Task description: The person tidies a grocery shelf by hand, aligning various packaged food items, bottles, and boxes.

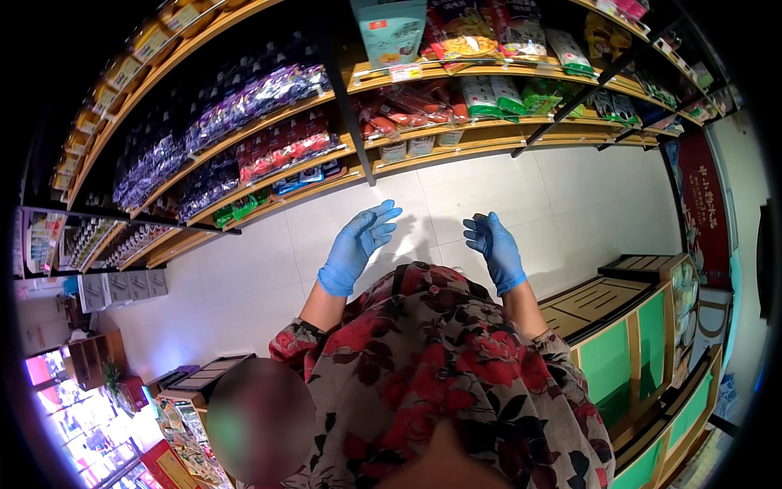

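Note:
My left hand, in a blue disposable glove, hangs in the air before my body with its fingers apart and nothing in it. Opposite it is my right hand, gloved the same way, its fingers loosely curled and spread around no object. The palms roughly face each other across a gap. Beneath them lies the pale tiled floor. Ahead of both hands stands a wooden shelf unit with black posts, bearing packs of sausages, a light teal pouch and green-and-white packs.
Purple-wrapped packs and red packs fill the left shelves. Jars with yellow lids line the upper left shelf. At right are wooden display stands with green panels. A red banner bearing writing stands behind them.

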